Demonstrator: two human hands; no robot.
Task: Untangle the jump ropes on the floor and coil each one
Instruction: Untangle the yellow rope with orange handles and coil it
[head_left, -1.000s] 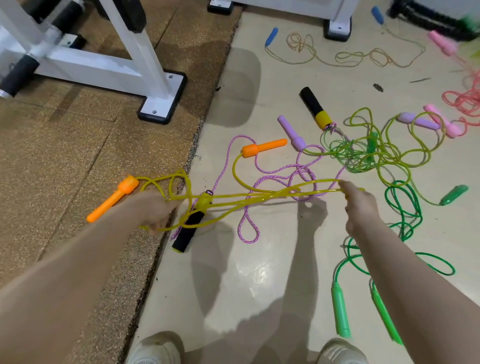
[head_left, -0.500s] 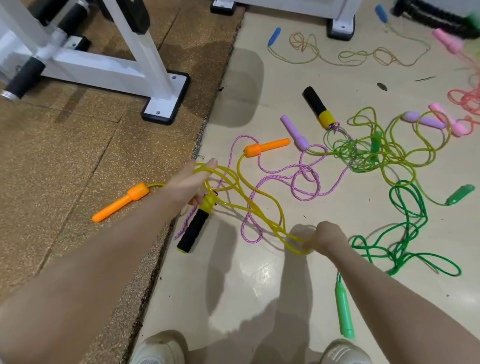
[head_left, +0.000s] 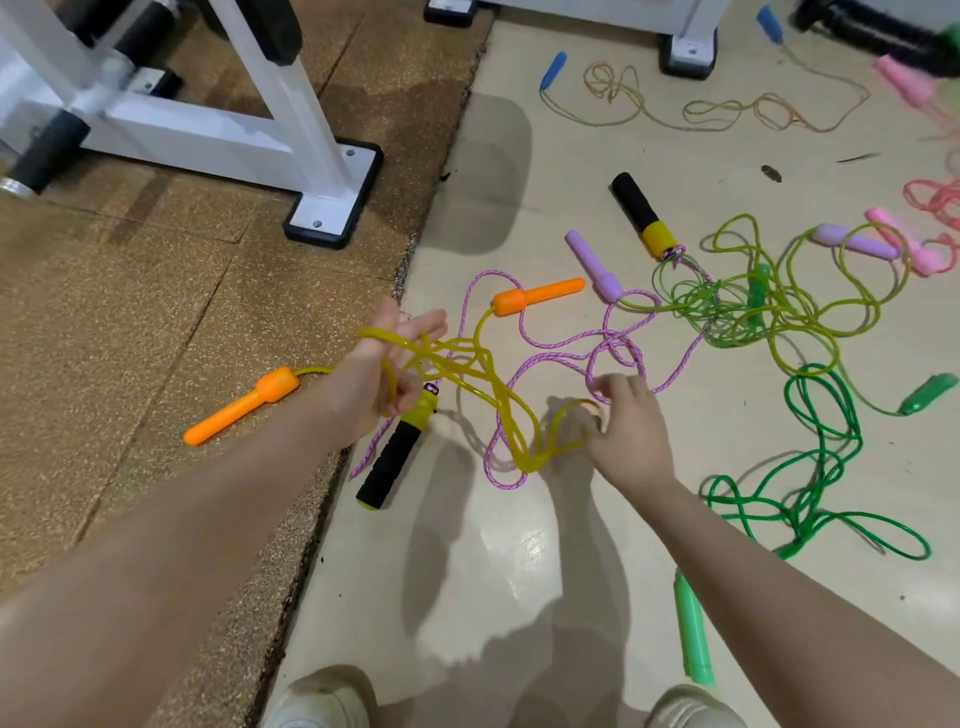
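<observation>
my left hand (head_left: 387, 364) has several loops of the yellow rope (head_left: 498, 410) wound around the palm, fingers stretched out fairly straight with the loops lying across them. one orange handle (head_left: 241, 405) of that rope lies on the brown mat (head_left: 130, 322), just left of the left hand; the other orange handle (head_left: 537, 296) lies on the pale floor (head_left: 467, 571), up and to the right of the left hand. the rope sags from the left hand down to the right, to where my right hand (head_left: 626, 421) touches its far loop; the fingers there are spread and only lightly bent, and i cannot tell whether they pinch the rope. a black and yellow handle (head_left: 397, 449) lies just below the left hand, its pink-purple rope (head_left: 576, 353) trailing off to the right under the yellow one. well to the right of the left hand sits a green tangle (head_left: 743, 306), with a darker green rope (head_left: 815, 467) below it. the white frame foot (head_left: 332, 200) stands on the mat above the left hand.
</observation>
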